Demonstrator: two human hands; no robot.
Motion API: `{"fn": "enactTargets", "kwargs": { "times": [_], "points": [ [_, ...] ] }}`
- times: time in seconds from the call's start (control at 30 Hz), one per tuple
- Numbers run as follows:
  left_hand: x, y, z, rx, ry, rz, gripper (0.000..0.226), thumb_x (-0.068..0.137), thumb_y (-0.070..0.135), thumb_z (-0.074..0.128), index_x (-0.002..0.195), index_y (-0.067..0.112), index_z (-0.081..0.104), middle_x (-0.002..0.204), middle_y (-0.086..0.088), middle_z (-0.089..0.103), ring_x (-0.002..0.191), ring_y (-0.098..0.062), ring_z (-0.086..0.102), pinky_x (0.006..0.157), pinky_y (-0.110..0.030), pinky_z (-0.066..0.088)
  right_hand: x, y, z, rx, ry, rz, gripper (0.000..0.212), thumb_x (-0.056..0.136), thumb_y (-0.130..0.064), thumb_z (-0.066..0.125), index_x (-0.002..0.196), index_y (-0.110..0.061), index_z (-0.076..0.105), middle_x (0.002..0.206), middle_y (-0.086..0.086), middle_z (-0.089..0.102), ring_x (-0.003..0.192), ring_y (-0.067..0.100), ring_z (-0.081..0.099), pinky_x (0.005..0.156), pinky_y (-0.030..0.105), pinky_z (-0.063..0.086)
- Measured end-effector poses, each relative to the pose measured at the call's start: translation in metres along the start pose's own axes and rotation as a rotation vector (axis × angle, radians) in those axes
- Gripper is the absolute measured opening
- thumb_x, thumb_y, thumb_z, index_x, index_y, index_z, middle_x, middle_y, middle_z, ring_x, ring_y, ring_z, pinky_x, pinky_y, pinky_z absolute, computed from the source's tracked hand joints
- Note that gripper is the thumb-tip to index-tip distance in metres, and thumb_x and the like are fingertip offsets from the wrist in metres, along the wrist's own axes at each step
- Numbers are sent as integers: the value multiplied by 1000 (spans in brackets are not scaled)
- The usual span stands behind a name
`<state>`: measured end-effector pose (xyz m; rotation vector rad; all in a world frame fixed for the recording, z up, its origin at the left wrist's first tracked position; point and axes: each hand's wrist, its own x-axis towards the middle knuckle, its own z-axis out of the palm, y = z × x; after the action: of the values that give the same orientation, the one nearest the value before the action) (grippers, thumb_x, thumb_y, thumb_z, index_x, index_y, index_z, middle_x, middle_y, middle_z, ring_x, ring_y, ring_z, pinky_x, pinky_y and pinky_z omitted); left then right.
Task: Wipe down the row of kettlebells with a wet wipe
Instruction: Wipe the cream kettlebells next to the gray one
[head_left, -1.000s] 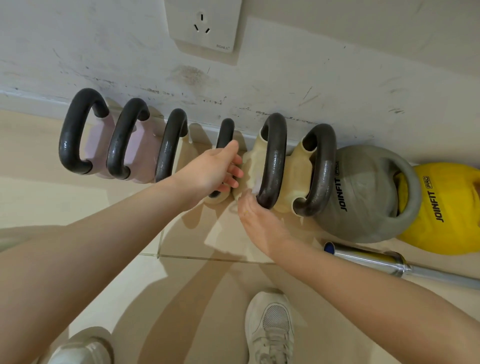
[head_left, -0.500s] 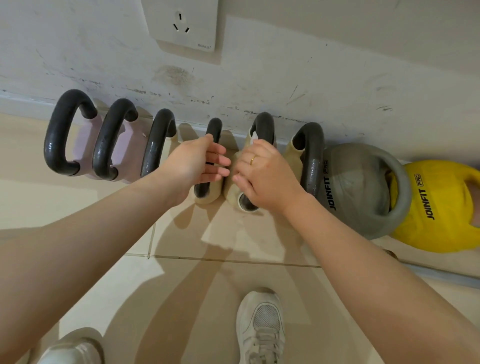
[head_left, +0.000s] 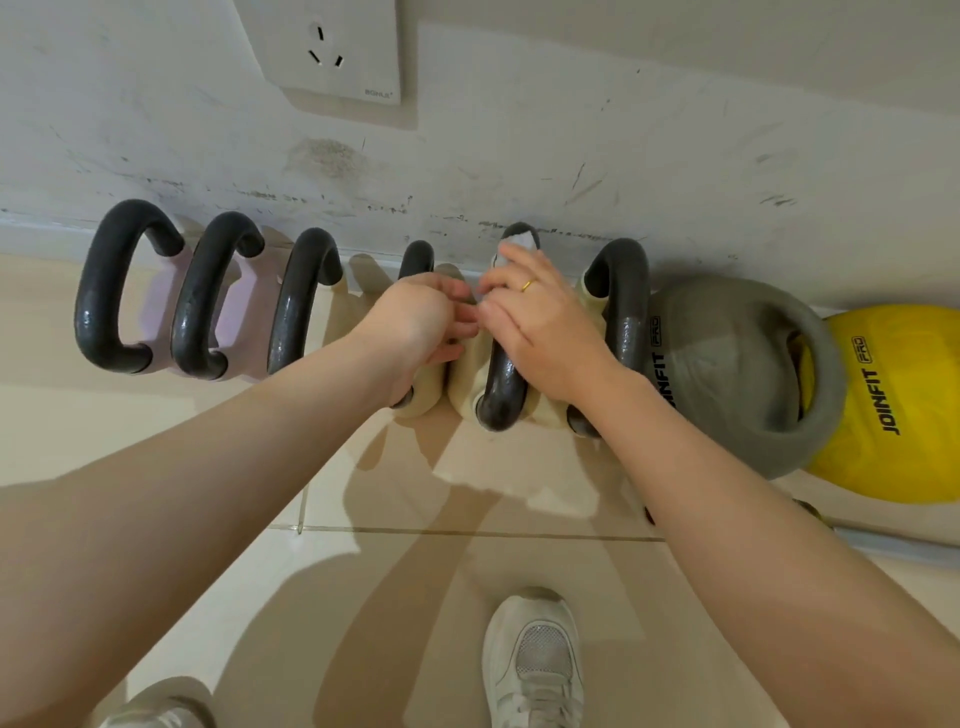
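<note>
Now our right hand (head_left: 545, 327), pinching the wipe (head_left: 518, 244), has climbed from the handle's (head_left: 501, 384) near end to its far top; left hand (head_left: 421, 325) grips the neighbour handle (head_left: 417, 258).

Black handles (head_left: 101, 301), lilac and cream kettlebells (head_left: 236, 322), grey (head_left: 727, 374), yellow (head_left: 904, 405), white wipe (head_left: 519, 243)

You see shiny dark handles (head_left: 101, 306), a soft white wipe (head_left: 521, 243), smooth glossy floor tiles (head_left: 415, 597) and a scuffed matt wall (head_left: 571, 145)
</note>
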<state>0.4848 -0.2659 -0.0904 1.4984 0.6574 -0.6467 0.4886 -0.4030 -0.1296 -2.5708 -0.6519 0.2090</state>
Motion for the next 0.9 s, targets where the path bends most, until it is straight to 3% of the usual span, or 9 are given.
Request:
{"fn": "enactTargets", "kwargs": {
  "times": [0.1,0.17,0.3,0.4,0.47,0.53,0.63,0.73,0.9],
  "points": [
    [8,-1,1,87,-7,-24,33,92,-6,34,117,3,55,99,-11,62,93,-20,61,80,-31,51,1,8,-10,-23,-48,-82,43,96,-33,30,109,-8,63,122,5,61,135,22,36,115,39,22],
    [8,-3,5,193,-64,-50,26,87,-8,40,101,5,59,107,-14,60,111,-26,59,97,-38,49,9,14,-23,44,-119,19,37,98,-30,33,123,-12,54,141,3,46,141,16,23,116,33,17],
    [9,-5,14,189,-155,-80,15,77,4,50,87,9,60,86,-8,60,89,-24,59,93,-35,50,13,14,-27,50,-119,40,35,99,-29,34,127,-15,51,146,4,41,142,14,20,115,28,10],
    [15,-2,18,145,-239,-31,31,80,14,61,110,4,61,95,-11,61,88,-22,58,82,-32,49,6,15,-30,174,-113,58,40,99,-31,30,135,-21,43,145,4,42,140,14,26,115,31,19],
    [15,-2,18,91,-271,18,34,81,18,65,111,3,59,97,-13,57,87,-22,55,77,-30,45,5,14,-35,215,-104,26,42,97,-35,28,133,-22,44,132,2,56,128,15,44,106,39,36],
    [15,-5,15,60,-286,39,36,74,22,69,105,5,61,97,-15,56,90,-27,53,84,-33,44,7,11,-39,233,-142,-18,40,97,-35,30,131,-21,46,121,1,63,117,15,53,95,39,45],
    [14,-13,10,67,-290,59,33,79,19,68,107,2,63,99,-14,63,98,-29,59,104,-43,43,20,11,-38,241,-218,8,35,99,-31,30,123,-19,53,111,0,63,106,15,54,91,35,44],
    [10,-21,6,81,-318,68,16,85,14,62,100,6,64,95,-10,66,96,-25,62,105,-45,42,44,8,-29,98,-245,18,35,98,-33,27,103,-14,56,94,2,60,95,18,48,84,37,41],
    [-1,-31,-3,94,-337,74,17,85,12,62,102,6,64,94,-11,66,96,-26,63,99,-39,47,62,-14,-31,-120,-402,70,54,97,-47,19,74,-14,55,72,6,56,70,24,53,70,38,43]
  ]
}}
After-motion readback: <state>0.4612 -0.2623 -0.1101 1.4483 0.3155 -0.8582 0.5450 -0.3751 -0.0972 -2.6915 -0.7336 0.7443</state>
